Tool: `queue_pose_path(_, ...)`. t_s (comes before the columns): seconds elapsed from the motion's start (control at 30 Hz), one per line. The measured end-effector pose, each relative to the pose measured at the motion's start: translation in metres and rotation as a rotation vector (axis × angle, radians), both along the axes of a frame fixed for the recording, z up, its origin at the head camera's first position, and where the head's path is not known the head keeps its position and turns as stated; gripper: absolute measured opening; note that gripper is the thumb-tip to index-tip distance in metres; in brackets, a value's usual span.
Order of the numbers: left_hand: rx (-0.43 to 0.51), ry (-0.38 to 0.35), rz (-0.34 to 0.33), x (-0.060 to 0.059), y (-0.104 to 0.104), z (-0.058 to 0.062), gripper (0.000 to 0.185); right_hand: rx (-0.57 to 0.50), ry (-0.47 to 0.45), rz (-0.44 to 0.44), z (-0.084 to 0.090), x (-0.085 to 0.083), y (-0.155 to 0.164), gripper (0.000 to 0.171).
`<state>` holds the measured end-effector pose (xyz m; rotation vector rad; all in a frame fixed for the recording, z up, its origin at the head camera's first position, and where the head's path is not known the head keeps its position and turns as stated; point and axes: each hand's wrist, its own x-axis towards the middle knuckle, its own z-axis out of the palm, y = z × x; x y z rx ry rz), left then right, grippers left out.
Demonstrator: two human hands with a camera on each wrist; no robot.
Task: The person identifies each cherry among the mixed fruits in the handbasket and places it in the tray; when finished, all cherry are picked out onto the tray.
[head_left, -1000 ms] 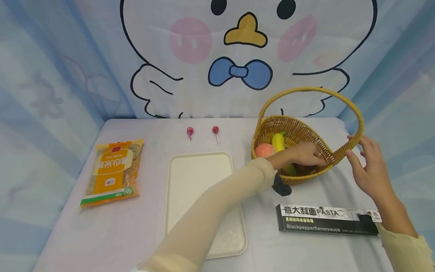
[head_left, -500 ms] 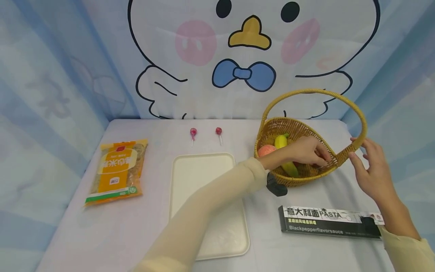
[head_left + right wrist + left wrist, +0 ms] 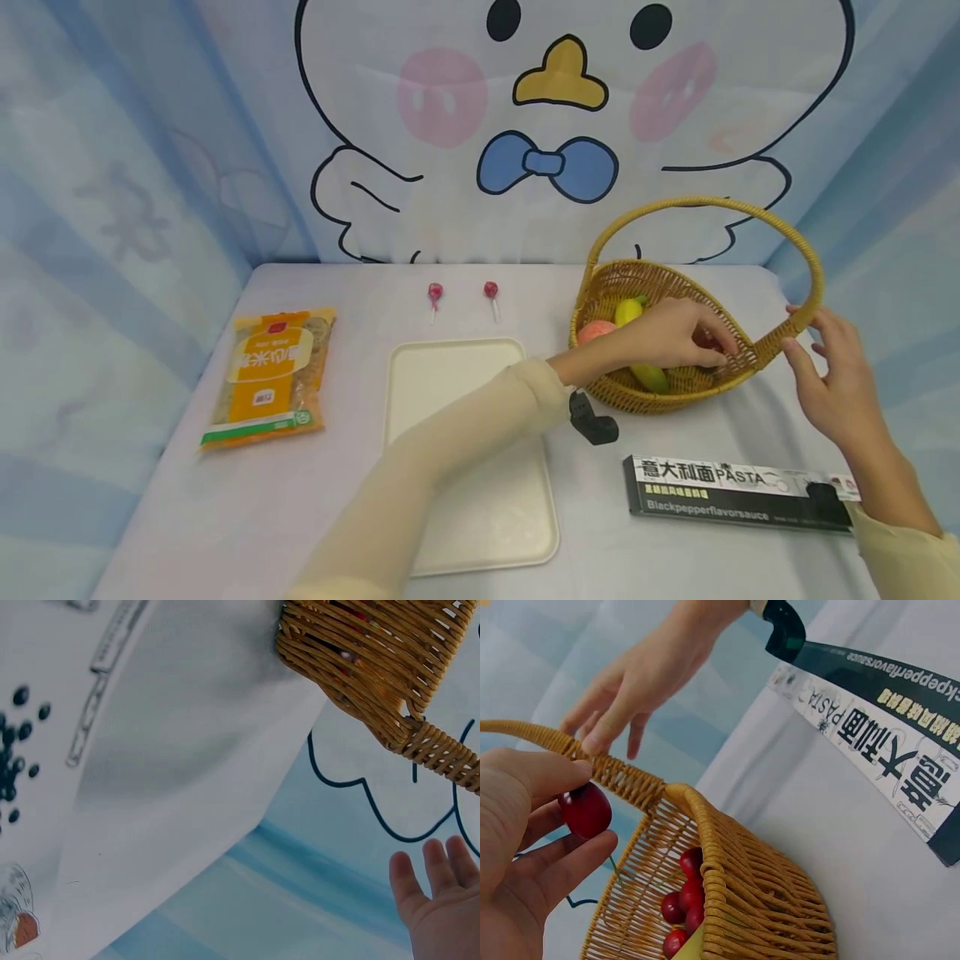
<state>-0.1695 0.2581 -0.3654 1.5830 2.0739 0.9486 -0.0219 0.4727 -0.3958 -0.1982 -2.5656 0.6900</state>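
Rising from deep within the basket (image 3: pixel 656 281) over the preceding second, the left hand (image 3: pixel 675 333) pinched one cherry (image 3: pixel 585 813) between thumb and fingers, near the basket's 3 o'clock end. The right hand (image 3: pixel 840 383) remained there beside the base of the handle (image 3: pixel 701 202), fingers extended and apart; firm contact could not be confirmed. Basket contents: five visible cherries (image 3: pixel 692 893), one peach (image 3: pixel 596 331) and one banana (image 3: pixel 627 312), the last partly hidden by the left arm. Relative to the tray (image 3: pixel 495 521), the basket stood at 2 o'clock, one pasta box (image 3: pixel 705 494) at 3, one packet (image 3: pixel 266 375) at 10 and two lollipops (image 3: pixel 435 290) at 12.
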Motion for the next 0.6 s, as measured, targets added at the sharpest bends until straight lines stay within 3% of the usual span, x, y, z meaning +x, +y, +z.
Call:
queue_pose_path(0.27, 0.030, 0.065, 0.012, 0.008, -0.024, 0.008, 0.022, -0.004, -0.019, -0.013, -0.001, -0.001, -0.003, 0.051)
queue_pose_path(0.6, 0.049, 0.118, 0.050, 0.009, -0.058, 0.006, 0.026, -0.008, 0.004, -0.014, -0.004, -0.003, -0.004, 0.051)
